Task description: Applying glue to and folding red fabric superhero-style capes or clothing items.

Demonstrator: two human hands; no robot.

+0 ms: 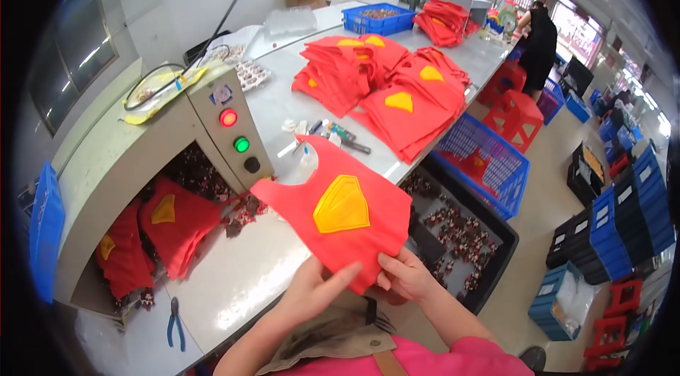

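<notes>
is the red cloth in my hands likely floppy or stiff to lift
The red cloth is probably light: it looks thin, and the left hand and right hand hold only its near edge. It likely has some body, as it spreads fairly flat beyond them. The yellow patch may bend less, its stitched border suggesting an added layer.

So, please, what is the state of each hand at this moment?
Left hand: closed, holding the red cloth piece near its lower edge, fingers partly hidden beneath.
Right hand: closed, holding the same piece's lower edge.
</notes>
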